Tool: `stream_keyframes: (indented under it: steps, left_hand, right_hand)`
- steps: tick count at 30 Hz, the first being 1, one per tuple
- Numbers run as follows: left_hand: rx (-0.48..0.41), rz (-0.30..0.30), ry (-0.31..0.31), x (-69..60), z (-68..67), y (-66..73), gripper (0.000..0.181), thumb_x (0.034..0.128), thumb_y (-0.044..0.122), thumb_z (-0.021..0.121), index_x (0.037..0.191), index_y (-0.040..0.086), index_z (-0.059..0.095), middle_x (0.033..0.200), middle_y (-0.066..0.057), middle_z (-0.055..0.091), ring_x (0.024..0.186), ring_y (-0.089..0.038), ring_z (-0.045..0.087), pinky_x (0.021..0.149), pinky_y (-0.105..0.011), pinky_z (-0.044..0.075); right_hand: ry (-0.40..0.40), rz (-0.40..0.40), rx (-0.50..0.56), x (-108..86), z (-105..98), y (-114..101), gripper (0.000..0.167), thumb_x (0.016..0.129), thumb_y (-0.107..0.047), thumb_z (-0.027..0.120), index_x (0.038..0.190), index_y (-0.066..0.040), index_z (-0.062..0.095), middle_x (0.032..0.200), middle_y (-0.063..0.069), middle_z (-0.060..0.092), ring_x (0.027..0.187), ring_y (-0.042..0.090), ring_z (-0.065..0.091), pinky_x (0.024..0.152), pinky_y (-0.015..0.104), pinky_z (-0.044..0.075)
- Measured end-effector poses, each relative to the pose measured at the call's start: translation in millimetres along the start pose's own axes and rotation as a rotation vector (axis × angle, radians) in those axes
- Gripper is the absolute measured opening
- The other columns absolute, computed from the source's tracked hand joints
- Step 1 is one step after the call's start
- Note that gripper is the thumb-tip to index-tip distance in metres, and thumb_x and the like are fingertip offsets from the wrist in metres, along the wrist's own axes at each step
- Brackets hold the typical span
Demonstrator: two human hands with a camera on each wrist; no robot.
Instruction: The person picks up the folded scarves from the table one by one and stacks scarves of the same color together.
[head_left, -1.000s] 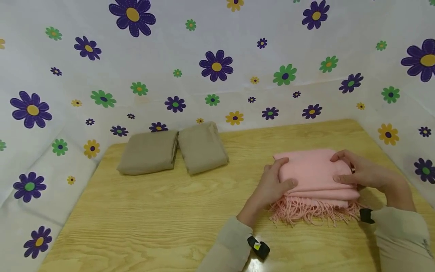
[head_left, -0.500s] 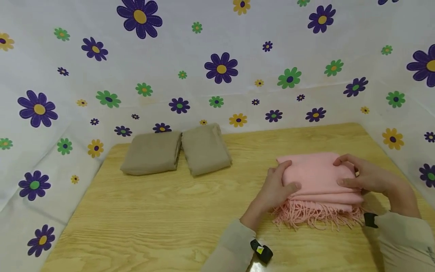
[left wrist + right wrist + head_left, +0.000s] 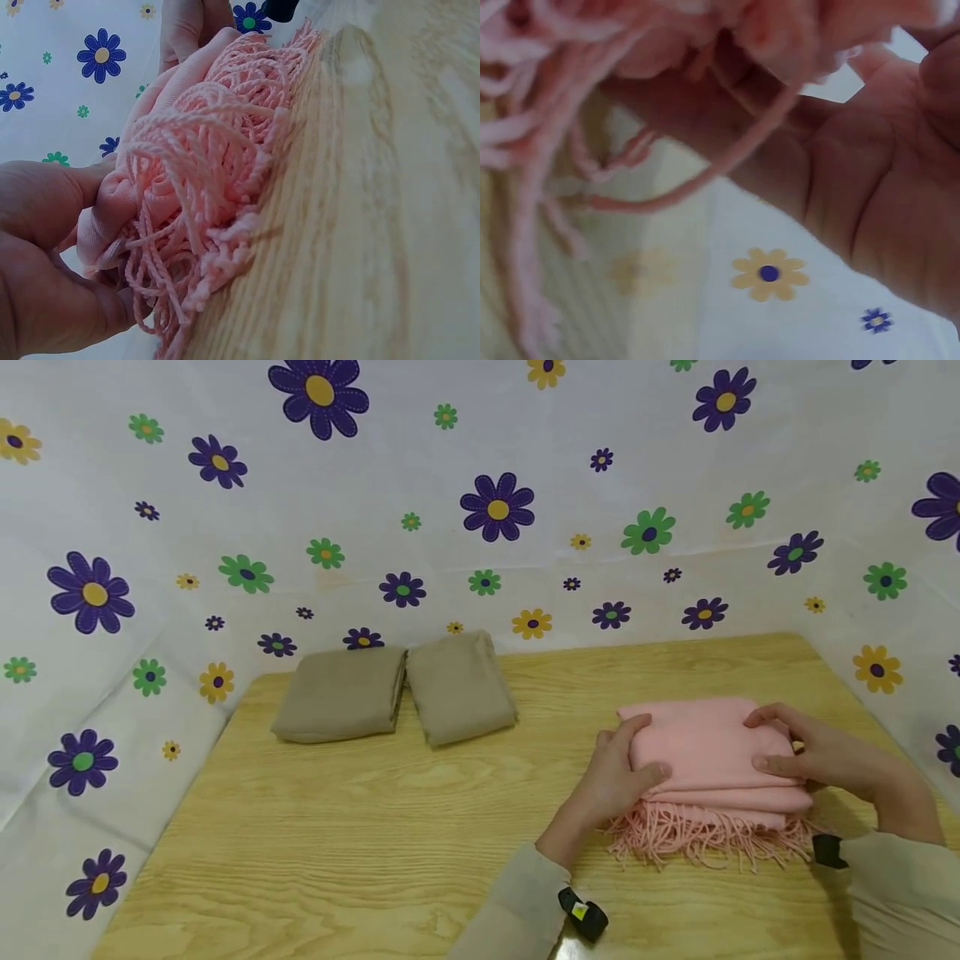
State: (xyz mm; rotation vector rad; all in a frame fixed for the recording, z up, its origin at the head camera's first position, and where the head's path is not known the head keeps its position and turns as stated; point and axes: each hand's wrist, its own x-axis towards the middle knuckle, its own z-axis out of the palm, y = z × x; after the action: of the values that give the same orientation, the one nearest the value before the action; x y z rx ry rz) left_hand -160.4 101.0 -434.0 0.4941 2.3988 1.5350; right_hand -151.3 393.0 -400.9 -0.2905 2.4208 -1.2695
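Left arm wore a long, pale beige fabric sleeve | left cuff bore a chunky black strap-like device with a small yellow-and-white square marking | right arm wore a matching pale beige fabric sleeve | right cuff bore a small black block-shaped device | left hand and right hand were both bare

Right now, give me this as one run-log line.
left hand: grips pink cloth, left side; right hand: grips right side; fringe: near side; beige cloths: side by side, table's rear left
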Motion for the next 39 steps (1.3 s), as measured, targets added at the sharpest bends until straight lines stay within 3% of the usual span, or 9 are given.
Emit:
stream_keyframes:
  steps: [4,13,16,20,23,30,34,36,39]
  left_hand:
    - [0.009,0.003,-0.002,-0.5,-2.1,0.9,0.064,0.0943,0.028,0.069,0.152,0.024,0.039,0.130,-0.014,0.043,0.098,-0.014,0.046,0.085,-0.029,0.043]
    - [0.021,0.014,-0.003,-2.4,-6.8,1.2,0.065,0.0941,0.029,0.069,0.151,0.025,0.039,0.128,-0.012,0.044,0.096,-0.013,0.045,0.084,-0.028,0.043]
    - [0.028,0.023,-0.004,-2.7,-8.9,1.4,0.065,0.0941,0.029,0.069,0.151,0.025,0.039,0.127,-0.012,0.045,0.095,-0.013,0.045,0.082,-0.027,0.043]
    - [0.033,0.017,-0.008,-4.4,-12.0,2.2,0.064,0.0938,0.031,0.069,0.151,0.026,0.040,0.126,-0.013,0.045,0.095,-0.014,0.046,0.081,-0.028,0.043]
    - [0.027,-0.007,-0.020,-6.4,-15.2,3.4,0.064,0.0936,0.034,0.069,0.151,0.029,0.040,0.126,-0.012,0.044,0.096,-0.014,0.047,0.083,-0.029,0.044]
    - [0.020,-0.001,-0.056,-10.3,-27.9,6.2,0.060,0.0956,0.034,0.066,0.150,0.028,0.041,0.129,-0.012,0.040,0.104,-0.016,0.046,0.085,-0.030,0.042]
    - [0.024,0.015,-0.073,-12.5,-35.4,5.9,0.059,0.0965,0.030,0.065,0.149,0.023,0.040,0.128,-0.012,0.040,0.096,-0.013,0.045,0.079,-0.027,0.042]
    - [0.035,0.017,-0.074,-13.6,-39.0,5.0,0.060,0.0962,0.028,0.065,0.150,0.022,0.039,0.130,-0.013,0.041,0.090,-0.011,0.047,0.075,-0.025,0.043]
    - [0.026,0.002,-0.081,-16.1,-45.0,3.5,0.064,0.0963,0.028,0.065,0.152,0.021,0.035,0.134,-0.016,0.040,0.088,-0.009,0.053,0.072,-0.022,0.047]
  right_hand:
    - [-0.006,-0.001,0.063,1.7,-1,5,0.052,0.098,-0.019,0.063,0.138,-0.007,0.030,0.142,0.032,0.020,0.081,0.022,0.057,0.061,0.039,0.054]
    - [0.000,-0.004,0.060,2.1,1,0,0.047,0.098,-0.018,0.063,0.135,-0.012,0.034,0.137,0.032,0.024,0.077,0.021,0.057,0.060,0.038,0.053]
    - [0.011,0.006,0.013,2.3,1,-5,0.050,0.099,-0.020,0.062,0.137,-0.010,0.033,0.128,0.030,0.032,0.071,0.018,0.053,0.058,0.035,0.050]
    - [0.035,0.004,-0.098,2.8,3,-11,0.053,0.099,-0.022,0.062,0.140,-0.007,0.033,0.102,0.019,0.044,0.067,0.016,0.046,0.057,0.031,0.043]
    - [0.055,0.006,-0.189,2.7,4,-19,0.055,0.098,-0.024,0.063,0.141,-0.006,0.035,0.092,0.013,0.046,0.073,0.018,0.045,0.059,0.031,0.040]
    - [0.104,0.031,-0.376,0.9,6,-38,0.058,0.095,-0.028,0.066,0.140,-0.001,0.040,0.121,0.033,0.049,0.099,0.040,0.048,0.076,0.044,0.044]
    - [0.137,0.062,-0.462,-0.5,6,-46,0.062,0.094,-0.026,0.066,0.140,0.006,0.039,0.111,0.030,0.056,0.093,0.037,0.051,0.075,0.045,0.044]
    - [0.154,0.073,-0.500,-0.1,7,-50,0.063,0.095,-0.026,0.064,0.140,0.010,0.037,0.112,0.036,0.055,0.095,0.042,0.053,0.076,0.049,0.046]
    - [0.163,0.108,-0.535,1.8,11,-56,0.068,0.097,-0.030,0.060,0.143,0.011,0.032,0.124,0.048,0.043,0.107,0.058,0.048,0.085,0.065,0.044]
